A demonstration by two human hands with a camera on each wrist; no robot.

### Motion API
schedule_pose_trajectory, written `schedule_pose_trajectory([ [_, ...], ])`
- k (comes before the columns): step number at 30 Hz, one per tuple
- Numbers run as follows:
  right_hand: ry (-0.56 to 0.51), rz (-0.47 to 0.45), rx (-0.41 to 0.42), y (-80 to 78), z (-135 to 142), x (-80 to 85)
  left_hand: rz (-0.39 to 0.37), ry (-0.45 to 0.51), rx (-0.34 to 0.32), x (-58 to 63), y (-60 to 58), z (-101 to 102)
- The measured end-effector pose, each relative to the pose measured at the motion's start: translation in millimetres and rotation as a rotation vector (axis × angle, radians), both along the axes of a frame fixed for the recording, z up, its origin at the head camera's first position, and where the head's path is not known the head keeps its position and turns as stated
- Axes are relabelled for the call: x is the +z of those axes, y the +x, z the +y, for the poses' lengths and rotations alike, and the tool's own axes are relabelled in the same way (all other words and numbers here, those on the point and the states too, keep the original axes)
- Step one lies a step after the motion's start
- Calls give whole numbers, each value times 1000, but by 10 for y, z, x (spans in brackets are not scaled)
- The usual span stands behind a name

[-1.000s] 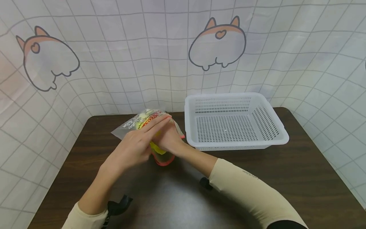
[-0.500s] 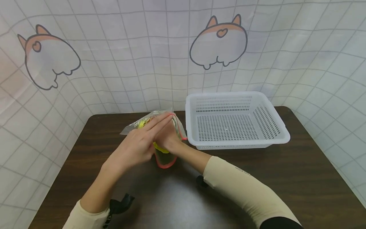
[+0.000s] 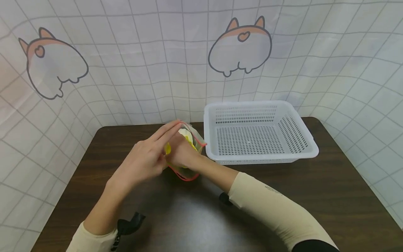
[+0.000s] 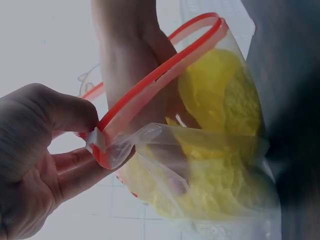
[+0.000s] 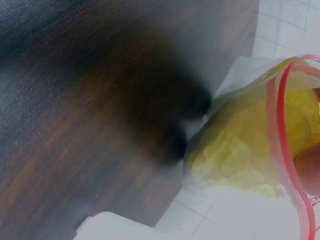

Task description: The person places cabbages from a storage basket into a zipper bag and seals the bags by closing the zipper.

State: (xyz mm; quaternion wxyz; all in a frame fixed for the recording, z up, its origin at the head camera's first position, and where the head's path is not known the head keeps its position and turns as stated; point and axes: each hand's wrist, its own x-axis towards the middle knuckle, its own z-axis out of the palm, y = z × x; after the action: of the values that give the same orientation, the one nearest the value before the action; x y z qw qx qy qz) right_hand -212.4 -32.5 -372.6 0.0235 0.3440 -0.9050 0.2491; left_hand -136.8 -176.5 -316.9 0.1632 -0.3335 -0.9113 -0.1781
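A clear zip bag (image 3: pixel 185 179) with a red zip edge stands over the table, its mouth gaping toward me. My left hand (image 3: pixel 141 154) pinches the zip edge by a white slider (image 4: pixel 95 140), between thumb and fingers in the left wrist view. Through the mouth reaches my right hand (image 3: pixel 180 150), sunk past the knuckles. Inside the bag is a crumpled, soft-looking yellow thing (image 4: pixel 212 82), filling much of it. My right fingers (image 4: pixel 176 184) show dimly through the plastic against it; I cannot tell whether they grip it.
A white perforated basket (image 3: pixel 261 160) stands just right of the bag, near the back edge of the dark wooden table (image 3: pixel 302 196). Behind hangs a white grid-patterned curtain (image 3: pixel 151 80) with dog drawings. A dark strap (image 3: pixel 132 224) sits by my left wrist.
The bag has swung from lying out to the left to facing me, and its printed side is now hidden. Its mouth gapes wider to the right. My right hand stays inside it.
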Motion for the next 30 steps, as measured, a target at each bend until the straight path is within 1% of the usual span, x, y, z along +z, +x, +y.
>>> schedule_pose_trajectory([
  [3, -39, -61, 32, 72, 65, 43, 27, 16, 28, 22, 7, -31],
  [6, -39, -66, 12, 168, 135, 96, 52, 37, 60, 47, 14, -63],
  [8, -25, -42, -2, 225, 189, 142, 68, 50, 79, 62, 18, -75],
  [11, -4, 81, 14, 284, 288, 198, 89, 68, 101, 76, 23, -85],
  [16, 19, 359, 100, 326, 489, 246, 112, 94, 130, 80, 47, -112],
  [18, 13, 440, 124, 321, 577, 248, 112, 103, 142, 77, 60, -130],
  [20, 11, 508, 130, 312, 671, 254, 106, 111, 150, 78, 71, -150],
  [23, 38, 609, 98, 275, 808, 275, 98, 112, 153, 90, 83, -184],
  [26, 102, 657, 20, 226, 928, 315, 103, 100, 149, 106, 89, -216],
  [28, 131, 627, -34, 191, 997, 340, 111, 97, 151, 113, 91, -234],
  [30, 137, 577, -77, 160, 1057, 364, 113, 96, 154, 120, 90, -247],
])
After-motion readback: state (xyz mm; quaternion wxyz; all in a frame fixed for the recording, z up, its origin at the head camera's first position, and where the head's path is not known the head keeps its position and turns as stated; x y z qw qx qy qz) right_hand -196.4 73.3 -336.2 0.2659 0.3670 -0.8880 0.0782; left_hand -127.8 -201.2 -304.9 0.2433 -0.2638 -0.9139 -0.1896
